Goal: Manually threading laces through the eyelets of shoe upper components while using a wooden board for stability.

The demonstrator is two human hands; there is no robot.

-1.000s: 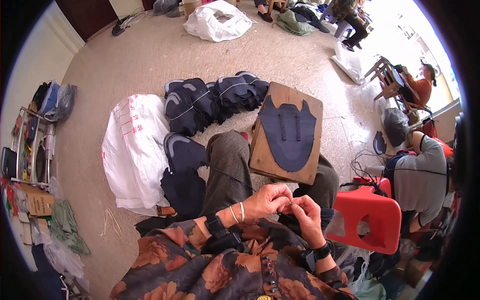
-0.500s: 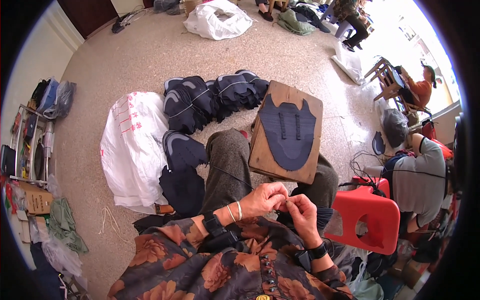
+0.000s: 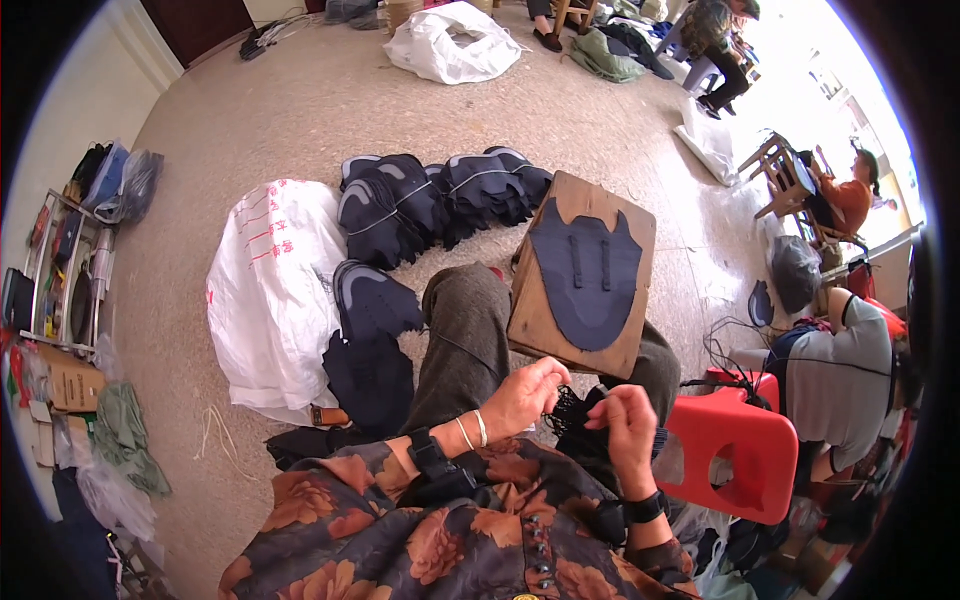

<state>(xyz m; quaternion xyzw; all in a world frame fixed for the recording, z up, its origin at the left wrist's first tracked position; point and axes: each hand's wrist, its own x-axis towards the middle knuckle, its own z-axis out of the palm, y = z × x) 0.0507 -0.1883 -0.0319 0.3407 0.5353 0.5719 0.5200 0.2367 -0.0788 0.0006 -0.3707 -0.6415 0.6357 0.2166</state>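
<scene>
Over my lap, my left hand (image 3: 527,397) is closed in a pinch, its fingertips pressed together. My right hand (image 3: 626,425), a little to the right, also pinches, with a tiny dark thing at its fingertips too small to name. Behind and between the hands lies a bundle of dark cords (image 3: 570,412). A thin dark cord crosses my left thigh near the left hand; whether that hand grips it is unclear. Beyond the hands, a wooden board (image 3: 622,358) rests on my knees, bearing a dark shoe-upper piece (image 3: 590,290) with two strips of slots.
Tied stacks of dark upper pieces (image 3: 385,210) lie on the floor ahead, with loose pieces (image 3: 370,375) beside my left leg. A white sack (image 3: 270,310) lies left of them. A red plastic stool (image 3: 735,450) stands at my right, near a person in grey (image 3: 835,370).
My hands have moved apart: fingertips that met now have a gap between them, the right hand shifting right. The dark cord bundle shows between them. The view has shifted slightly.
</scene>
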